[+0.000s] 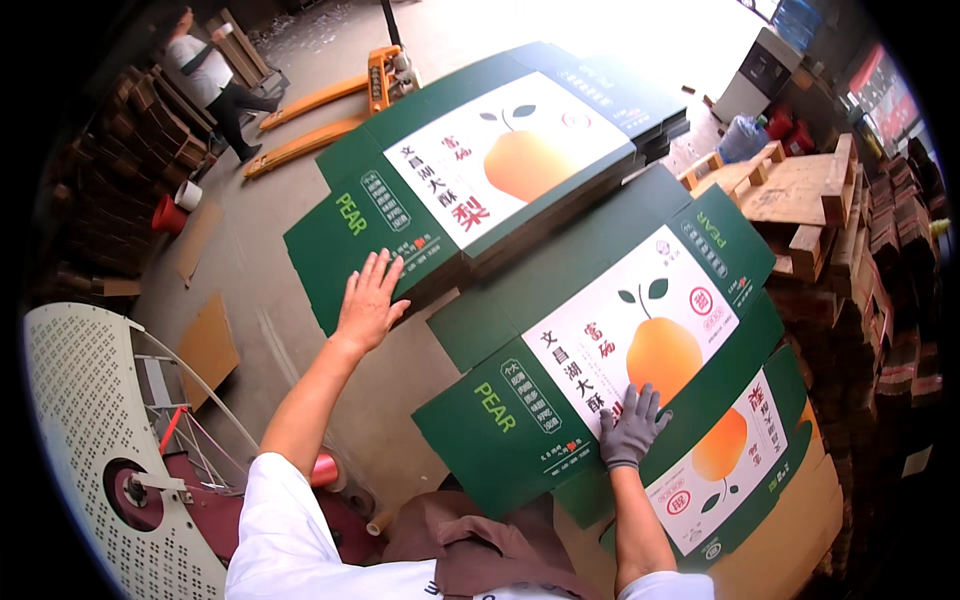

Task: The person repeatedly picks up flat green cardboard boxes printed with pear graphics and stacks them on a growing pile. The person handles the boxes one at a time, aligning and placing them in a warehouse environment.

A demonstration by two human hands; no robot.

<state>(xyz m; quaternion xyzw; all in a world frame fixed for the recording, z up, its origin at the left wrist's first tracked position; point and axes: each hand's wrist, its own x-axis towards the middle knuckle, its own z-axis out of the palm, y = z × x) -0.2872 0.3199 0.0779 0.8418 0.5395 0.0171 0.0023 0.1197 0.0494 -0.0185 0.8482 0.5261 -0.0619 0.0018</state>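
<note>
Flat on the near corner of a tall stack of green printed cardboard box blanks (403, 120) rests my bare left hand (368, 302), fingers stretched out. My right hand (633, 425), in a grey glove, lies with spread fingers on a nearer green box blank (575, 300) that shows a white panel with an orange pear. Below and to the right of that blank, another pear-printed blank (722, 450) lies turned the other way, partly covered by it. The far stack's printed side faces up.
A yellow pallet jack (378, 85) stands on the floor behind the far stack. At the far left a person (205, 75) walks beside piled brown cardboard (110, 190). Wooden pallets (790, 190) are stacked at right. A perforated cream machine guard (110, 430) stands at lower left.
</note>
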